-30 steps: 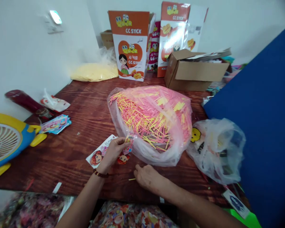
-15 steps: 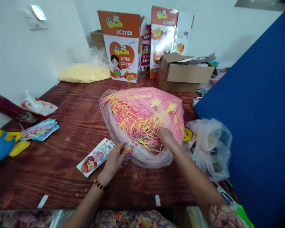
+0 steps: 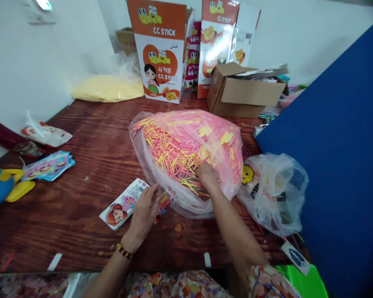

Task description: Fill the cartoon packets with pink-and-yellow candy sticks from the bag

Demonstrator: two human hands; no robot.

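A large clear plastic bag full of thin pink and yellow sticks lies in the middle of the wooden table. My right hand reaches into the bag's open mouth, fingers down among the sticks; whether it grips any is hidden. My left hand rests on a small printed packet at the bag's near edge, pressing it to the table. A flat packet with a cartoon girl lies just left of that hand.
A clear bag with a smiley print sits to the right, beside a blue panel. Orange CC STICK cartons and a brown cardboard box stand at the back. A stack of packets and a yellow-blue fan lie left.
My right hand left the table's front edge and went into the bag of sticks. My left hand lowered the small packet onto the table and flattened over it.
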